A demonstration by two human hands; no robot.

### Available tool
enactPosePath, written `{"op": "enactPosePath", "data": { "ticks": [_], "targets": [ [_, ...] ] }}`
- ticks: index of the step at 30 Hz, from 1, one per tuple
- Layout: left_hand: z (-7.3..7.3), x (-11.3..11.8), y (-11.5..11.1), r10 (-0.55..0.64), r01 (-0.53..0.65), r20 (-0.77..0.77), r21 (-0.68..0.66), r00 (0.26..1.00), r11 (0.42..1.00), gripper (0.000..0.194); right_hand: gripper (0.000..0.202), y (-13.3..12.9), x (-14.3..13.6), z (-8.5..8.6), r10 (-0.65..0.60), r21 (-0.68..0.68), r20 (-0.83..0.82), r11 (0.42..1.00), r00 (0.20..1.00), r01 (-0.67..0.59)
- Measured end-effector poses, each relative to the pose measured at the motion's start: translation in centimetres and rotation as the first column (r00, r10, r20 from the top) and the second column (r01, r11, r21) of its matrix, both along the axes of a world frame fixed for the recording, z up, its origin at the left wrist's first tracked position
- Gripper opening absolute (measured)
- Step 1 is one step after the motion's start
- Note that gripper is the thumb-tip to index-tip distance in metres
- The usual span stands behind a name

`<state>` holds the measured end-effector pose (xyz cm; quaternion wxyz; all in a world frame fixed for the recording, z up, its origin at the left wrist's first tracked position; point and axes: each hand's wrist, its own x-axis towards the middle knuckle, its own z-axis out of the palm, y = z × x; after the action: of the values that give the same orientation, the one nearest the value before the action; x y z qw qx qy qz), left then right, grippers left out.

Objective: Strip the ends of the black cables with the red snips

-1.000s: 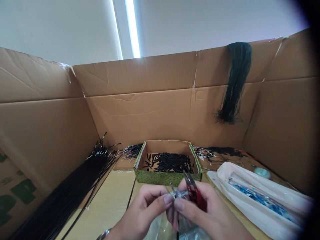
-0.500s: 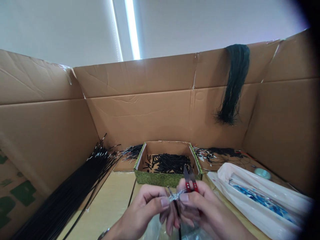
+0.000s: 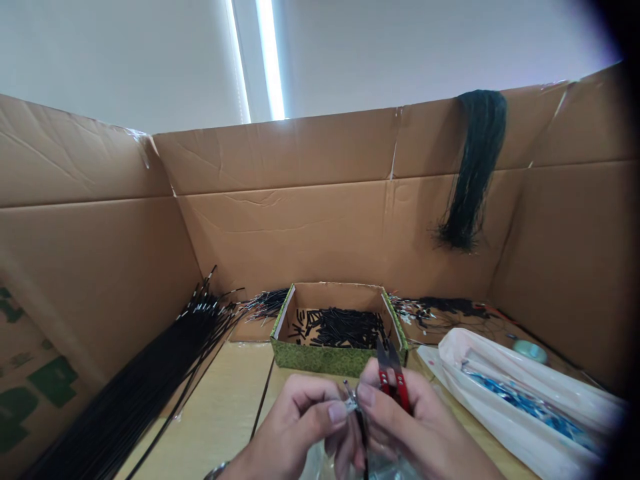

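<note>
My left hand (image 3: 295,427) and my right hand (image 3: 410,427) meet low in the middle of the view. Both pinch a small silvery piece (image 3: 351,402) at the end of a thin black cord (image 3: 361,433) that hangs down between them. In my right hand there are also red-handled thread snips (image 3: 393,373), their blades pointing up and away. A small green box (image 3: 330,357) with several short black tube pieces (image 3: 340,327) stands just beyond my hands.
A thick bundle of long black cords (image 3: 150,380) lies along the left. Cardboard walls (image 3: 310,220) enclose the work area; a tuft of black cords (image 3: 470,173) hangs over the back wall. A white plastic bag (image 3: 520,393) lies right, with loose cords (image 3: 435,308) behind it.
The silvery piece has been drawn closer between my fingertips and looks smaller. The snips have shifted slightly right in my right hand. The view moved a little.
</note>
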<state>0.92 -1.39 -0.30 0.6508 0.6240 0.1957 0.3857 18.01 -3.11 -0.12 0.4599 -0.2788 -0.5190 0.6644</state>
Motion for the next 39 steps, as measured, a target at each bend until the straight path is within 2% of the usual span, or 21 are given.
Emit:
{"op": "enactPosePath", "data": {
  "ticks": [4,7,12,15,19,23,25,27,30,34,39],
  "targets": [
    [-0.9,0.7,0.1,-0.14,0.177,0.283,-0.11,0.949,0.978,0.045,0.041,-0.4,0.2,-0.6,0.097,-0.077,-0.11,0.991,0.989,-0.106],
    [-1.2,1.1,-0.1,-0.158,0.223,0.369,-0.141,0.916,0.965,0.042,0.044,-0.6,0.4,-0.7,0.117,-0.099,-0.129,0.986,0.985,-0.131],
    [-1.1,0.8,-0.2,-0.161,0.231,0.35,-0.169,0.923,0.958,0.044,0.044,-0.3,0.7,-0.5,0.148,-0.097,-0.101,0.983,0.984,-0.158],
    [-0.8,0.3,0.0,-0.118,0.163,0.256,-0.159,0.959,0.974,0.045,0.046,0.0,0.8,-0.3,0.134,-0.06,-0.017,0.989,0.991,-0.135],
    [-0.3,-0.4,0.3,-0.056,0.072,0.12,-0.141,0.991,0.987,0.044,0.056,0.0,1.1,-0.1,0.039,-0.02,0.152,0.999,0.988,-0.036],
    [-0.1,-0.4,0.2,-0.046,0.055,0.073,-0.129,0.996,0.99,0.041,0.049,-0.2,1.2,-0.2,-0.07,0.032,0.294,0.997,0.953,0.063],
    [-0.1,-0.2,0.1,-0.059,0.07,0.079,-0.137,0.995,0.988,0.041,0.049,-0.3,0.9,-0.2,-0.019,-0.005,0.216,1.0,0.976,0.021],
    [-0.1,0.1,0.1,-0.073,0.095,0.127,-0.176,0.989,0.98,0.041,0.051,-0.4,0.5,0.1,0.037,-0.087,0.055,0.996,0.998,-0.032],
    [-0.1,0.6,0.0,-0.042,0.105,0.229,-0.271,0.973,0.957,0.04,0.051,-0.7,-0.2,0.8,0.011,-0.185,-0.113,0.982,0.994,-0.032],
    [-0.2,1.1,-0.2,0.057,0.056,0.29,-0.368,0.955,0.928,0.037,0.051,-0.8,-0.7,1.2,-0.081,-0.2,-0.174,0.979,0.981,0.045],
    [0.0,1.1,-0.1,0.066,0.011,0.227,-0.325,0.972,0.946,0.042,0.049,-0.7,-0.8,1.4,-0.111,-0.191,-0.187,0.979,0.976,0.074]
  ]
}}
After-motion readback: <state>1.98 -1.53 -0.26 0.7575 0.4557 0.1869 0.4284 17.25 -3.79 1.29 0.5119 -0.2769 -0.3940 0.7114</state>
